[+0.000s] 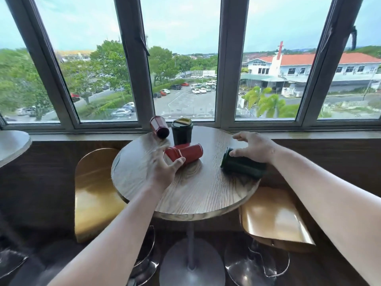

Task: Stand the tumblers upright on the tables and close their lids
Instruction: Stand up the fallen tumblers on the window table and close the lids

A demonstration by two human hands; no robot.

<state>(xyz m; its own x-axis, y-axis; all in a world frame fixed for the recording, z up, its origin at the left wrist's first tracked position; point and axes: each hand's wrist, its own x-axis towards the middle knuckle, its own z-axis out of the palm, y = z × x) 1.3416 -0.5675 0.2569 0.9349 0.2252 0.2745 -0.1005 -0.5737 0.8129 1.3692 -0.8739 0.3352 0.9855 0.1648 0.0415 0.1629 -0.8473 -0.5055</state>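
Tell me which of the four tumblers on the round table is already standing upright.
The dark green tumbler at the back near the window stands upright. The red tumblers and the other green tumbler lie on their sides.

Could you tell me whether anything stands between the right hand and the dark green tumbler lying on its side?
Nothing visible does. The right hand is spread just above the lying green tumbler, its fingertips at the lid end, and the table around it is bare.
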